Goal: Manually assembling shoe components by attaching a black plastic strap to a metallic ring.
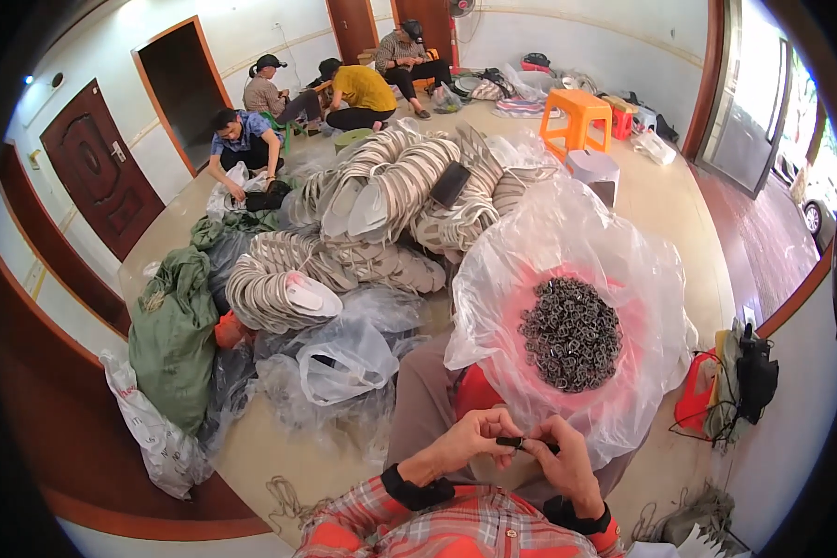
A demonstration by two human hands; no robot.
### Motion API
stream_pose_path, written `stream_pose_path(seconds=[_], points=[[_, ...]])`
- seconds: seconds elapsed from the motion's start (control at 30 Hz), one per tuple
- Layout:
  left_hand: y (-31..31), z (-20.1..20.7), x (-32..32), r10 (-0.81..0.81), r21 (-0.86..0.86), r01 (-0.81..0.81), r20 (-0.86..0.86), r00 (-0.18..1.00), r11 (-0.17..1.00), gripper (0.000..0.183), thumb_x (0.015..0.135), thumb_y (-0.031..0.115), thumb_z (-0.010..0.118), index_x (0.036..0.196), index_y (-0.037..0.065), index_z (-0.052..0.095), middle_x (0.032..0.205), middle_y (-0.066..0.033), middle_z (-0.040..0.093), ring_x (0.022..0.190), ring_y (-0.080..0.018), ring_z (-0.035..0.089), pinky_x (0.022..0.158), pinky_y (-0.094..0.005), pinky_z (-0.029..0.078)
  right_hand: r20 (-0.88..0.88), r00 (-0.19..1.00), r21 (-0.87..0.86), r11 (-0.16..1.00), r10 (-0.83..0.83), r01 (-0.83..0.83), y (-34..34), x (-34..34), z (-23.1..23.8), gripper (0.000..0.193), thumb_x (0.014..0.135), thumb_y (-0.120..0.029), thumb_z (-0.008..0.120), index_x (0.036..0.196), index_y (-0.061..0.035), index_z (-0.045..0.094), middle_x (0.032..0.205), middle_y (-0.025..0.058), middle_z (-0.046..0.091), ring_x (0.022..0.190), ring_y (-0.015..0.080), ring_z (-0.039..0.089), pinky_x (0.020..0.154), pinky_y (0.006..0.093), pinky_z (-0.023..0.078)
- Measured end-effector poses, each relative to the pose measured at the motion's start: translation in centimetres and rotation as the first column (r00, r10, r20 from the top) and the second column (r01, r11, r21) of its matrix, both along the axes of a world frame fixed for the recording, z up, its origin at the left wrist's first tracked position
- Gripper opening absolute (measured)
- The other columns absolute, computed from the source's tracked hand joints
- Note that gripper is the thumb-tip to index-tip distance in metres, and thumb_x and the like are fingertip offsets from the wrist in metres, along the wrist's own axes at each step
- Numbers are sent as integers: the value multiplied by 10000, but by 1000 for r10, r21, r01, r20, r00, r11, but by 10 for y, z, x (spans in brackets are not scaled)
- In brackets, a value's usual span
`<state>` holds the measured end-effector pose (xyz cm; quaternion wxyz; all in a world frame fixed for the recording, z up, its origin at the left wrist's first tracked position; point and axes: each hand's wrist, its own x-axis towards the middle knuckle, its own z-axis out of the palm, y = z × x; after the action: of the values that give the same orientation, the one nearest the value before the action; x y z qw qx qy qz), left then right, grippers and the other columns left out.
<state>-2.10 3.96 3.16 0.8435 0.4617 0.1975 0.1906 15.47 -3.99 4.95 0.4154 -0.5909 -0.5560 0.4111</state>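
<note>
Close to my lap, my left hand (pixel 467 441) and my right hand (pixel 564 458) meet, each pinching a short black strap-like piece (pixel 511 442) between the fingertips. A small pale or metallic bit seems to sit at its middle, too small to make out. Just beyond my hands rests a pink-red basin lined with a clear plastic bag (pixel 493 288), whose edges spread over the rim. Inside lies a heap of small dark metal buckles (pixel 572 337).
Ahead, bundled pale shoe soles (pixel 288 284) form a pile with a dark phone (pixel 450 184) on top. Plastic bags (pixel 344 363) and a green sack (pixel 172 335) lie left. An orange stool (pixel 577 121) stands far right. Several people sit working at the back.
</note>
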Motion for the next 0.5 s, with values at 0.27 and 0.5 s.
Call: stream_pose_path(seconds=[0.27, 0.5], points=[[-15, -14, 9, 333, -26, -333, -18, 943, 942, 117, 783, -10, 597, 894, 7, 563, 895, -60, 618, 805, -117, 592, 721, -244, 485, 481, 870, 386, 917, -107, -100, -4, -22, 6, 269, 748, -124, 638, 959, 6, 534, 863, 159, 540, 752, 319, 547, 619, 382, 442], [-41, -18, 15, 483, 175, -470, -35, 875, 865, 192, 807, 20, 606, 992, -12, 568, 918, -44, 612, 865, -97, 567, 770, -240, 464, 512, 838, 350, 937, -188, -4, -4, -33, 1, 173, 744, -90, 622, 859, 15, 547, 831, 167, 527, 700, 311, 553, 575, 380, 440]])
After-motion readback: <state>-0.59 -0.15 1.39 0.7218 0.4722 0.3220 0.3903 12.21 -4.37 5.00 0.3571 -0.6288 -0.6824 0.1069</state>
